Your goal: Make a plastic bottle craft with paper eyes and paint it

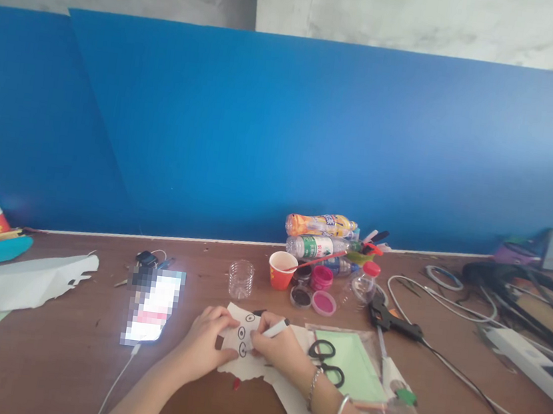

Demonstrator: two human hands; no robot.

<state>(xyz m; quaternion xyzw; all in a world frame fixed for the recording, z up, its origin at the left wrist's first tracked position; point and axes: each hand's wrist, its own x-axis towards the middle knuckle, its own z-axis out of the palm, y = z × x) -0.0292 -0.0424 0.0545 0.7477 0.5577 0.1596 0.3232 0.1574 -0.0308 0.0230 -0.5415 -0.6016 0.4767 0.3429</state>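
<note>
My left hand (204, 342) presses down on a white paper cut-out (243, 337) with drawn eyes, its fingers curled on the paper's left edge. My right hand (279, 348) grips a white marker pen (274, 329) with a black cap, its tip at the drawing. Both hands rest on the brown table (62, 348), right in front of me. Black scissors (326, 364) lie just right of my right hand on a green sheet (352, 367) in a clear sleeve.
A lit phone (153, 306) lies left of my hands with a cable. Behind are a clear cup (240, 278), a red paper cup (281, 269), small pots, lying bottles (320, 236) and a glue gun (393, 322). Cables and a power strip (530, 359) fill the right; white paper (15, 279) lies left.
</note>
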